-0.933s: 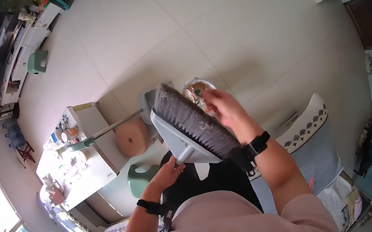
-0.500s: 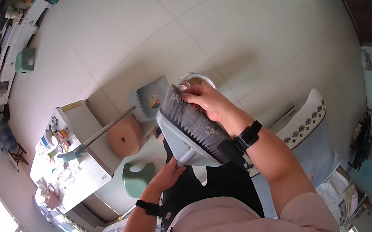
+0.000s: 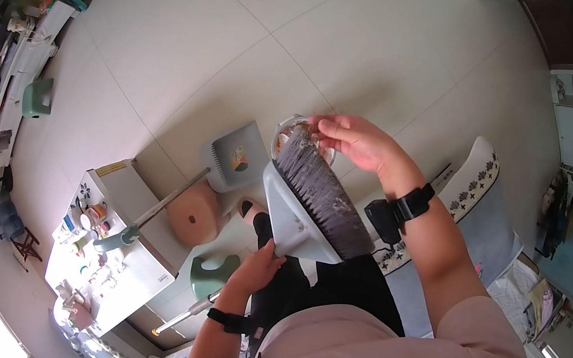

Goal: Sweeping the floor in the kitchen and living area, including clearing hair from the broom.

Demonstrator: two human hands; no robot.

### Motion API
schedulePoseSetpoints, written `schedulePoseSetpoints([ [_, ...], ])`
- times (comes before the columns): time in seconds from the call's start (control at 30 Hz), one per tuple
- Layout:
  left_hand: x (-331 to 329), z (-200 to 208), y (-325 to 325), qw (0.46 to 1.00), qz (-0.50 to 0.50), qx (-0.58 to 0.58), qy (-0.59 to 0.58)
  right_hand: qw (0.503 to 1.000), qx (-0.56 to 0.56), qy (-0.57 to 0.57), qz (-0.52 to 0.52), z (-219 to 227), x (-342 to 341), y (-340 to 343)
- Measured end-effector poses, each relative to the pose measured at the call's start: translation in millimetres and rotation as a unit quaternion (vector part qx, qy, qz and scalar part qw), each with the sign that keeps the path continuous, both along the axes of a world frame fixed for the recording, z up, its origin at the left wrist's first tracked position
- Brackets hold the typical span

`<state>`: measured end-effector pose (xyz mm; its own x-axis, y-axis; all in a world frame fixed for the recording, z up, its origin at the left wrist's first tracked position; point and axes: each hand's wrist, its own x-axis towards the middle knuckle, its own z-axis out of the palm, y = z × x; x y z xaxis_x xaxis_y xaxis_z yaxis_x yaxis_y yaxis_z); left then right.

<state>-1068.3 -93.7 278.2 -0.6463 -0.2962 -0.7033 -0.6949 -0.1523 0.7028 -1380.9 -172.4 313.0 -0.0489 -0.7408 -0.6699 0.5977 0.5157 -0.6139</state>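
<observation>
A broom with grey bristles (image 3: 324, 200) and a pale grey head (image 3: 294, 222) is held across my lap, bristles facing up and to the right. My left hand (image 3: 258, 269) is wrapped round the base of its handle, and the pole (image 3: 192, 313) runs back past my left forearm. Pale lint clings to the bristles. Beyond the broom's far tip stands a small round bin (image 3: 284, 127) with litter in it, partly covered by the bristles. My right hand (image 3: 357, 141) is over the bin's rim, thumb and fingertips drawn together. Whatever they pinch is too small to make out.
A grey dustpan (image 3: 238, 159) lies left of the bin, its long handle leaning toward a cluttered white table (image 3: 141, 276). A pink stool (image 3: 193, 215) and a green stool (image 3: 210, 272) stand beside my legs. A patterned sofa arm (image 3: 470, 179) is at the right.
My right hand has left the bristles and moved up and right to the bin. The broom head has shifted slightly right and turned, and its pole now shows behind my left hand.
</observation>
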Motion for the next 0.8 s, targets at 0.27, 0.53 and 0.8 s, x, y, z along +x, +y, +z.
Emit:
schedulePoseSetpoints([
  [0.27, 4.4, 11.2, 1.5, 1.000, -0.009, -0.023, -0.014, 0.981, -0.031, -0.035, -0.189, -30.1, 21.8, -3.7],
  [0.53, 27.9, -5.6, 18.8, 0.999, -0.007, -0.027, -0.029, 0.982, 0.013, -0.039, -0.183, -25.8, -30.0, 20.2],
  [0.8, 25.7, 3.9, 17.4, 1.000, 0.004, -0.023, -0.019, 0.984, 0.040, -0.124, 0.120, -30.1, 35.2, 9.5],
])
